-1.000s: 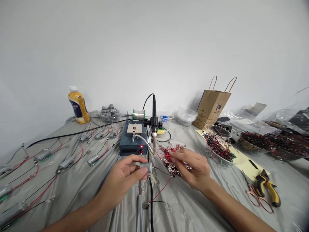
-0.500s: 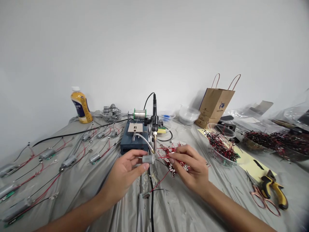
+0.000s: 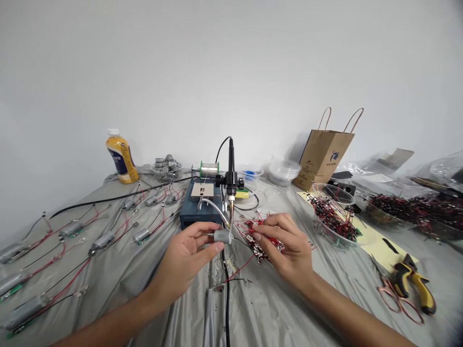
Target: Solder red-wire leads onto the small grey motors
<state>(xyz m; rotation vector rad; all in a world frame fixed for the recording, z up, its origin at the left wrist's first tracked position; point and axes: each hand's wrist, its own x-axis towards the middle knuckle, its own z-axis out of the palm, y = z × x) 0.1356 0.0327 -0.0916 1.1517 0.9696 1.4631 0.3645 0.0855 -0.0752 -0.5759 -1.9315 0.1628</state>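
My left hand (image 3: 190, 250) pinches a small grey cylindrical motor (image 3: 222, 236) between thumb and fingers, lying sideways. The motor's right end sits just under the tip of an upright soldering iron (image 3: 231, 180); whether they touch I cannot tell. A curved metal solder feed tube (image 3: 216, 208) ends beside that tip. To the right, my right hand (image 3: 287, 246) has thumb and fingertips pinched on a thin red wire, largely hidden by the fingers. Behind and below this hand lies a pile of red wires with small metal parts (image 3: 258, 253).
Several wired motors (image 3: 103, 241) lie at left. A blue soldering station (image 3: 195, 202) carries a solder spool (image 3: 210, 169). A black cable (image 3: 227, 308) runs down the middle. At right are scissors (image 3: 392, 294), cutters (image 3: 415, 284), a wire-filled tub (image 3: 334, 221) and a paper bag (image 3: 323, 156).
The motor has shifted very slightly right and up under the iron's tip. My right hand stays nearly in place, its fingers still pinched. The view has shifted a little.
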